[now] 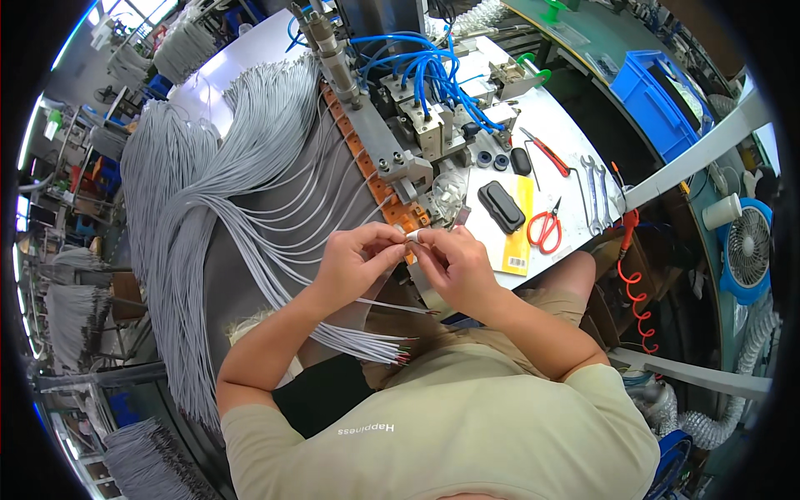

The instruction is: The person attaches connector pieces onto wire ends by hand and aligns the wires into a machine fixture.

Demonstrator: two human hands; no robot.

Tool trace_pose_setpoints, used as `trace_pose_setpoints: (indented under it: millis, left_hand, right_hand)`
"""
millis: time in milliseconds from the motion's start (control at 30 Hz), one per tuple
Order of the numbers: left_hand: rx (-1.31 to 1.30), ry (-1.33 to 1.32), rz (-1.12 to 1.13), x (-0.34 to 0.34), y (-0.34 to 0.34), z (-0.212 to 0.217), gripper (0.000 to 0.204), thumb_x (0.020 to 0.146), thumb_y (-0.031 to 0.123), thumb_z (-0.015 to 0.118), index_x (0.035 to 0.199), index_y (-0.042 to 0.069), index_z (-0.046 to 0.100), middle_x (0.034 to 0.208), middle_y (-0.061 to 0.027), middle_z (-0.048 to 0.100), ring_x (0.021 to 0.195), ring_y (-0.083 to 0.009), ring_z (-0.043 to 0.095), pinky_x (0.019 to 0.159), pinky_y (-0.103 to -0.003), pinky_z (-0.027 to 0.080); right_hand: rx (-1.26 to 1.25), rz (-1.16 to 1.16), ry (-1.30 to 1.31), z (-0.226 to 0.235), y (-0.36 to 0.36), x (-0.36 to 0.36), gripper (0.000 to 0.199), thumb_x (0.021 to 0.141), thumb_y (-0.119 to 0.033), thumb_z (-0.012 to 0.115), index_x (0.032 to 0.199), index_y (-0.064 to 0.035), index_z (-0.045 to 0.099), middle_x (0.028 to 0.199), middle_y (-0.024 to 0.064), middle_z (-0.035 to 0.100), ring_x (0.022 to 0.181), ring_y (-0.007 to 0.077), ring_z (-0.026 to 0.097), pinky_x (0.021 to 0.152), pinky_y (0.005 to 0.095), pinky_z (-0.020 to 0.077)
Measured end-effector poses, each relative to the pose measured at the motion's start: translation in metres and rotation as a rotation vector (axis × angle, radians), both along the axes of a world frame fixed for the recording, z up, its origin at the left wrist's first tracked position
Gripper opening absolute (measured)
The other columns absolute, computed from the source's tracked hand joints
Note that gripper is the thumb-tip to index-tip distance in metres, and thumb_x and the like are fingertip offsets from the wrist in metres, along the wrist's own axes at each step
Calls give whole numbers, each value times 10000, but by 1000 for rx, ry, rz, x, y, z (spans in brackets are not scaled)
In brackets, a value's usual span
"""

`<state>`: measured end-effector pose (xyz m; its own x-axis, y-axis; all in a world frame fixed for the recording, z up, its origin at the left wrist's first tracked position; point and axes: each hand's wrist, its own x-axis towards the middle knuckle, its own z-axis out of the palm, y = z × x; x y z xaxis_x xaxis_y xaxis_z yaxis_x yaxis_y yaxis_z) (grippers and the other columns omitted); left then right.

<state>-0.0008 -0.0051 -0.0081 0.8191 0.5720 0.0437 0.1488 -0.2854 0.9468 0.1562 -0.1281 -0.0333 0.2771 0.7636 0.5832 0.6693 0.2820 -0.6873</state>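
Where the two hands meet just below the middle of the view, a small white connector piece (412, 237) is pinched between the fingertips, with a single grey cable (392, 306) trailing from it toward 6 o'clock across the person's lap. The left hand (357, 258) closes its grip on the piece from the 9 o'clock side, thumb and forefinger tight on it; the right hand (454, 265) closes on the same piece from 3 o'clock, fingers curled, and whether it holds the piece or the cable end cannot be told. Just below, at 7 o'clock of the hands, a fan of cables with stripped coloured ends (379, 350) lies loose, apparently waiting their turn, so the work looks to be at an early or middle stage, with one cable in hand and many left. Further out at 10 o'clock, a large sheaf of grey cables (242, 158) drapes over the counter (567, 125). At 12 o'clock stands a machine with an orange strip (371, 171) and blue air hoses (425, 67). At 2 o'clock lie red scissors (546, 227), a black pad (501, 206), spanners (596, 187) and red-handled pliers (546, 152).
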Motion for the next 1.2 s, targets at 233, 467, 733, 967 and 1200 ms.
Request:
trace_pose_setpoints:
  millis: [233,467,733,967,1200]
  left_hand:
    - [28,-14,1,-1,1,0,155,912,72,690,1036,-22,686,798,-35,713,721,-54,646,653,-212,521]
    - [-49,-1,-121,-2,3,3,121,940,59,632,1029,-19,659,822,-36,691,741,-71,646,678,-226,520]
    - [-50,37,-94,0,-2,3,72,916,52,649,945,-13,639,833,-41,669,771,-87,638,692,-245,510]
    - [808,-94,-118,1,8,2,112,831,97,750,895,49,672,794,-68,672,691,-196,642,626,-312,503]
    - [571,74,-802,-8,-5,9,121,797,127,793,874,84,709,783,-46,674,640,-224,608,578,-310,472]
  right_hand:
    - [-96,21,48,0,3,-1,141,844,-45,718,962,-39,642,608,61,592,530,225,489,615,337,396]
    - [-158,164,77,1,4,15,160,841,-73,717,950,-50,602,689,59,599,633,239,548,668,348,396]
    - [-82,192,-76,5,7,22,162,853,-82,720,930,-45,582,761,59,591,682,226,554,685,346,409]
    - [-376,-76,425,-32,35,42,177,918,-167,689,896,-43,565,695,12,557,604,98,479,569,271,363]
    - [-475,107,772,-31,40,47,182,945,-191,665,906,-53,555,689,-60,522,582,16,419,508,213,315]
